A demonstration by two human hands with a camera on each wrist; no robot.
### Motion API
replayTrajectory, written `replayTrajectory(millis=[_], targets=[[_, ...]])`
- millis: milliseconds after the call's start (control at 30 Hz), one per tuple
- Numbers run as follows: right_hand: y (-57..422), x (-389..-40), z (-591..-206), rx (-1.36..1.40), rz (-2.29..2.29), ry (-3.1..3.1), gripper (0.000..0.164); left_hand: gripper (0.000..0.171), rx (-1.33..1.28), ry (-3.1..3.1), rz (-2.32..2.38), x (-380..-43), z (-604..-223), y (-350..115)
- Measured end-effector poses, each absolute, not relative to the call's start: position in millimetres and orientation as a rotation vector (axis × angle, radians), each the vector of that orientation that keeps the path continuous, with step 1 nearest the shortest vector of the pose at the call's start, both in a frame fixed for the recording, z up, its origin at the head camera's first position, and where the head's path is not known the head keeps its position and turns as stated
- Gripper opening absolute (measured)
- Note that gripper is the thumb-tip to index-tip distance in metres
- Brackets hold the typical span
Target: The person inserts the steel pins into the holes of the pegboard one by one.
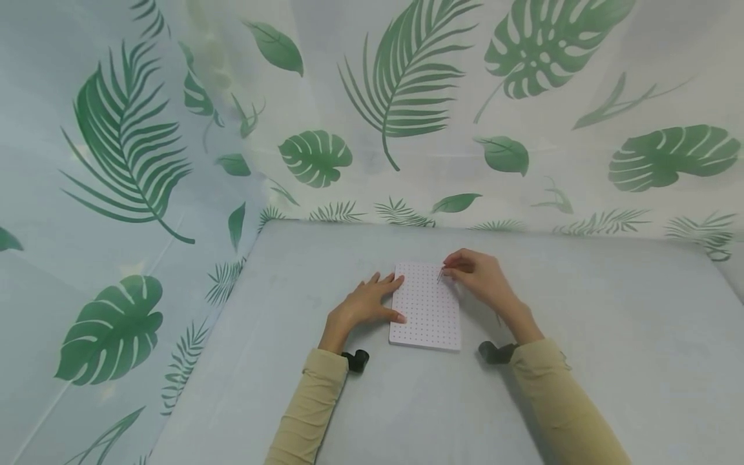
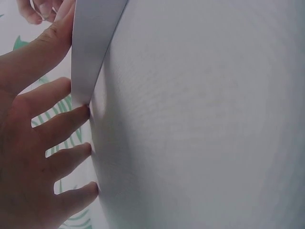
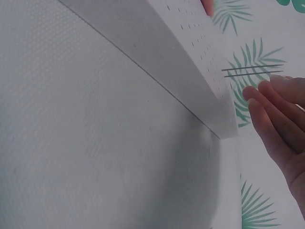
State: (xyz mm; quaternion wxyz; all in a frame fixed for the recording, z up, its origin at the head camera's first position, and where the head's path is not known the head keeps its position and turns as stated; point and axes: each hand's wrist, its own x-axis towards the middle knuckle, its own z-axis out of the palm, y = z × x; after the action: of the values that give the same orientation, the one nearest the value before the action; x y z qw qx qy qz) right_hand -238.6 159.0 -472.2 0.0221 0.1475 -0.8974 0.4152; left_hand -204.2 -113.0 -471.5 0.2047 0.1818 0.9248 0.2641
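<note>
A white board with rows of small holes [image 1: 427,323] lies flat on the table. My left hand [image 1: 369,303] rests along its left edge, fingers spread and straight, the thumb on the holed face. In the left wrist view, the left fingers [image 2: 62,124] are spread beside the board's side [image 2: 95,47]. Two thin metal pins [image 3: 252,70] stand side by side out of the board's far right part. At their upper ends, my right hand [image 1: 479,274] pinches with thumb and fingertips; the exact contact is too small to see.
A pale cloth covers the table [image 1: 407,413]. White curtains with green leaf prints [image 1: 407,84] hang behind and at the left. A black wrist camera [image 1: 356,360] shows beside the left wrist, another black camera [image 1: 494,352] beside the right.
</note>
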Motion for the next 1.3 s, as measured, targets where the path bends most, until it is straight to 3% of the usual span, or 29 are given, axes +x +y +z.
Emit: replayTrajectory(millis=[767, 1100, 1300], targets=[[220, -213, -467, 0.465, 0.988, -3.051, 0.018, 0.093, 0.51, 2.556, 0.758, -204, -472, -114], [244, -200, -473, 0.474, 0.977, -3.08, 0.026, 0.094, 0.508, 2.555, 0.752, -204, -472, -114], [250, -194, -476, 0.485, 0.975, -3.097, 0.043, 0.094, 0.504, 2.552, 0.768, -204, -473, -114]])
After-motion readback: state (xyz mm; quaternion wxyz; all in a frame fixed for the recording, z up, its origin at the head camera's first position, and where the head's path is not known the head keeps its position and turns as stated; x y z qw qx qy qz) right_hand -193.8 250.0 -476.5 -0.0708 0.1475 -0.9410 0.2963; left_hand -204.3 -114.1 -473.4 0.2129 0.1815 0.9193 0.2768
